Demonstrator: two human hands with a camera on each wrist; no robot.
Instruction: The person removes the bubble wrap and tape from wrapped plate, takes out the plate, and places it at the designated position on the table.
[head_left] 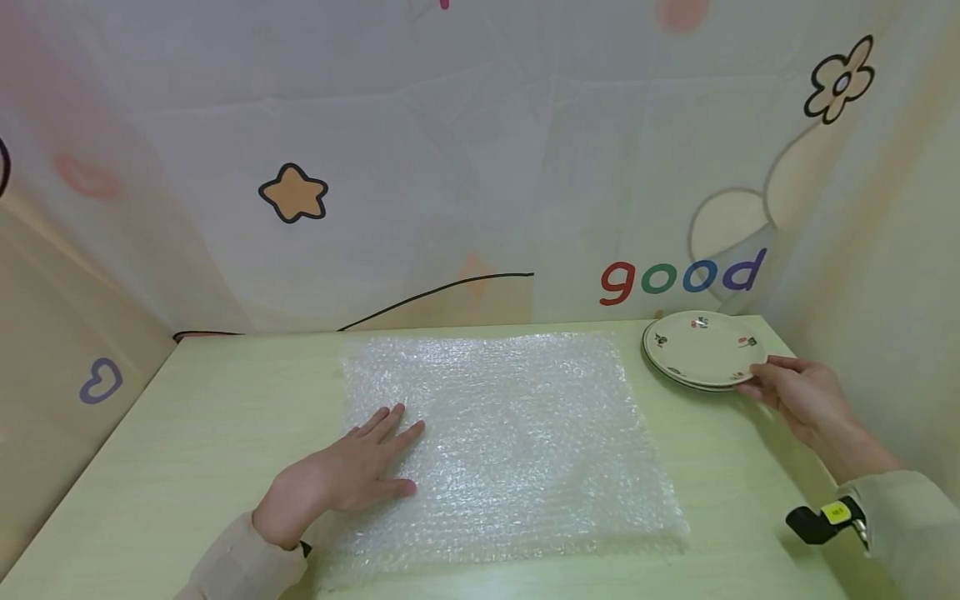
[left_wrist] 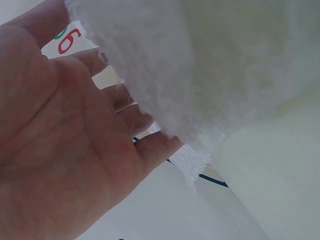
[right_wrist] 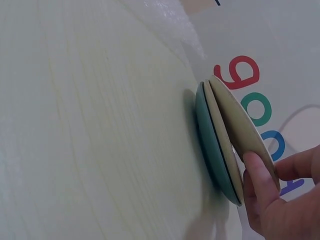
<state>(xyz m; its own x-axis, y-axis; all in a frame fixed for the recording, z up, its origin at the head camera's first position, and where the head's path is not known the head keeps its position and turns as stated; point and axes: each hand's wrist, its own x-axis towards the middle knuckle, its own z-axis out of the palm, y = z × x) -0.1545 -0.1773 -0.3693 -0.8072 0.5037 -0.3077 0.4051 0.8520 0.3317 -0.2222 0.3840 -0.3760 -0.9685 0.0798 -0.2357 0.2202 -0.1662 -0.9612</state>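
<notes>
A sheet of bubble wrap lies spread flat across the middle of the table. Over its left side is my left hand, palm down with the fingers spread and fairly straight. The left wrist view shows the palm of that hand and the wrap covering its fingertips. At the back right, my right hand pinches the near right rim of a cream plate with small printed motifs. In the right wrist view, this top plate tilts up off another cream plate, with a teal-bottomed one underneath.
The pale green table meets a printed curtain at the back, close behind the plates. More curtain hangs at both sides. A black device sticks out from the right wrist's sleeve.
</notes>
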